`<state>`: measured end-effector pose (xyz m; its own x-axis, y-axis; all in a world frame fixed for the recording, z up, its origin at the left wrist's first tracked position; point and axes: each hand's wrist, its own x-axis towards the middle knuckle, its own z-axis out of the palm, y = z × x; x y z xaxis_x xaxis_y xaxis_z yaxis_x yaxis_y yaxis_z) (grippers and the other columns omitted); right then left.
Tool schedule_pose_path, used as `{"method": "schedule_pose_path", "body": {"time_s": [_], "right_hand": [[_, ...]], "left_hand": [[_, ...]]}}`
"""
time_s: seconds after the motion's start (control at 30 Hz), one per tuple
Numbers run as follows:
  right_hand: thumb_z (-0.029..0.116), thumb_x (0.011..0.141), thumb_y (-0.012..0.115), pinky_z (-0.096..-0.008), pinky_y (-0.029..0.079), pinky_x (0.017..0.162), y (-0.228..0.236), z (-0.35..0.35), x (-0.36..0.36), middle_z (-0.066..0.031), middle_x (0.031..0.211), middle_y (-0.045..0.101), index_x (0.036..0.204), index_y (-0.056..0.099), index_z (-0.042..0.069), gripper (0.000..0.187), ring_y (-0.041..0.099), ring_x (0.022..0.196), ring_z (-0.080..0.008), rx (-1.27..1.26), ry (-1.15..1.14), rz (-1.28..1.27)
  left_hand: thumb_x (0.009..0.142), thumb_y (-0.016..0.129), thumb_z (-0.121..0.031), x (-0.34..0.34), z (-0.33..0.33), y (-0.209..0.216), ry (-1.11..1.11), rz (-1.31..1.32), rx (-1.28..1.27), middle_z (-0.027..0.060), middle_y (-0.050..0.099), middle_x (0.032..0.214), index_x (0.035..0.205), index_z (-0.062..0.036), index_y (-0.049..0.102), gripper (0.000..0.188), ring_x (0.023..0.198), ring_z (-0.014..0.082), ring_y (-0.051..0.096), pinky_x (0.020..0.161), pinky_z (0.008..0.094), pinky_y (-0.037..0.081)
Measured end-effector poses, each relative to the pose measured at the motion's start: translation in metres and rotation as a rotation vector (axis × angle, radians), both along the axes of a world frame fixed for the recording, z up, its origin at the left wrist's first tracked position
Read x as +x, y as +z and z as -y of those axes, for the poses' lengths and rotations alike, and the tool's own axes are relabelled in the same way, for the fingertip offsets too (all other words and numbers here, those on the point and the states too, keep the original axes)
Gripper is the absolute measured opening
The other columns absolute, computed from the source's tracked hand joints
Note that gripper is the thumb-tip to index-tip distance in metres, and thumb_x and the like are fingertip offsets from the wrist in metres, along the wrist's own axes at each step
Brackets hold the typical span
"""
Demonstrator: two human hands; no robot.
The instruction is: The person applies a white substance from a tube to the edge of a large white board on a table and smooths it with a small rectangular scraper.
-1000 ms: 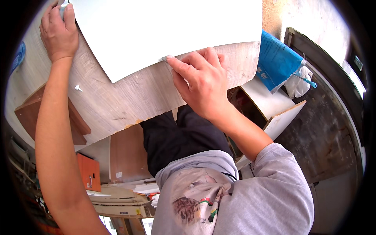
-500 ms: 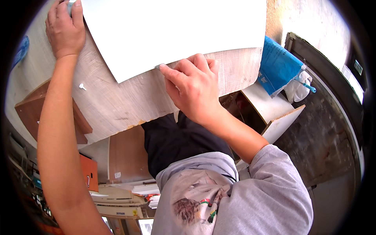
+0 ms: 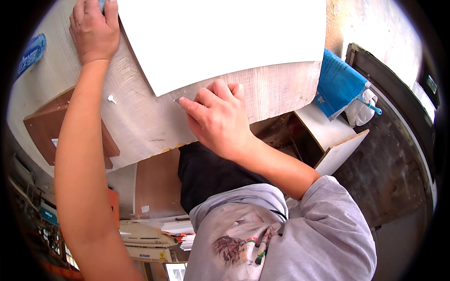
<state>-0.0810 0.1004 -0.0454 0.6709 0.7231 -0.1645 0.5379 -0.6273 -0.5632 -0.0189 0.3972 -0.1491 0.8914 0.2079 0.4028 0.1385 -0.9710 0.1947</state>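
Observation:
A large white panel lies on the wood-grained worktop, its near left corner pointing toward me. By the panel's left edge, at the top of the view, my left hand has its fingers curled round a pale blue-grey thing, mostly hidden. My right hand is closed in a pinch just off the panel's near edge, low over the worktop. A tiny thin grey tip shows at its thumb and finger; the rest is hidden. Left of the panel's corner lies a small white plastic piece.
Brown boards stand at the worktop's left edge. A blue plastic bag and a blue-handled tool are at the right, above a white board. Blue crumpled plastic lies far left.
My right hand has moved left and toward me, away from the panel's near edge. The whole scene has shifted slightly right in view; my left hand keeps its hold beside the panel.

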Motion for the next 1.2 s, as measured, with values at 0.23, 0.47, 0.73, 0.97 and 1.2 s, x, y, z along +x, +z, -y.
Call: {"method": "schedule_pose_path", "body": {"time_s": [0.23,0.47,0.73,0.97,1.2], "right_hand": [[0.015,0.077,0.068,-0.0404,0.041,0.075,0.019,0.003,-0.025,-0.004,0.076,0.053,0.093,0.063,0.013,0.017,0.052,0.088,-0.0255,-0.03,0.101,-0.206],[0.02,0.09,0.061,-0.0384,0.053,0.067,0.085,0.128,-0.075,-0.0159,0.081,0.07,0.095,0.07,0.002,0.021,0.067,0.07,-0.0284,0.019,-0.434,-0.567],[0.011,0.092,0.054,-0.0283,0.046,0.048,0.166,0.215,-0.036,-0.0066,0.071,0.061,0.092,0.058,0.003,0.008,0.055,0.053,-0.0137,0.623,-1.181,-0.7],[0.016,0.098,0.05,-0.0258,0.047,0.045,0.268,0.236,0.123,-0.0122,0.1,0.07,0.102,0.053,0.007,0.01,0.06,0.056,-0.0139,1.084,-1.06,-0.548],[0.016,0.095,0.052,-0.0325,0.05,0.047,0.353,0.171,0.25,-0.0096,0.088,0.059,0.108,0.052,-0.001,0.021,0.073,0.072,-0.0278,0.755,-0.754,-0.404]], "left_hand": [[0.094,0.053,-0.031,0.004,0.024,0.029,0.101,-0.103,-0.088,0.0182,0.049,0.135,0.107,-0.002,0.057,0.032,0.123,0.0383,0.046,0.105,0.0487,0.035],[0.087,0.064,-0.027,-0.019,0.03,0.051,0.16,-0.069,-0.357,0.0178,0.048,0.133,0.102,0.0008,0.057,0.032,0.128,0.0383,0.041,0.109,0.0526,0.031],[0.089,0.067,-0.026,-0.079,0.071,0.147,-0.058,-0.246,-0.867,0.0153,0.066,0.092,0.099,-0.004,0.061,0.025,0.09,0.032,0.064,0.079,0.0424,0.05],[0.094,0.06,-0.033,-0.255,0.148,0.169,0.192,-0.475,-1.083,0.0196,0.066,0.091,0.101,-0.0036,0.059,0.03,0.085,0.034,0.066,0.075,0.0418,0.05],[0.08,0.072,-0.041,-0.353,0.149,0.133,0.332,-0.677,-0.715,0.0207,0.067,0.093,0.102,-0.0015,0.061,0.047,0.089,0.0363,0.066,0.077,0.0439,0.05]]}}
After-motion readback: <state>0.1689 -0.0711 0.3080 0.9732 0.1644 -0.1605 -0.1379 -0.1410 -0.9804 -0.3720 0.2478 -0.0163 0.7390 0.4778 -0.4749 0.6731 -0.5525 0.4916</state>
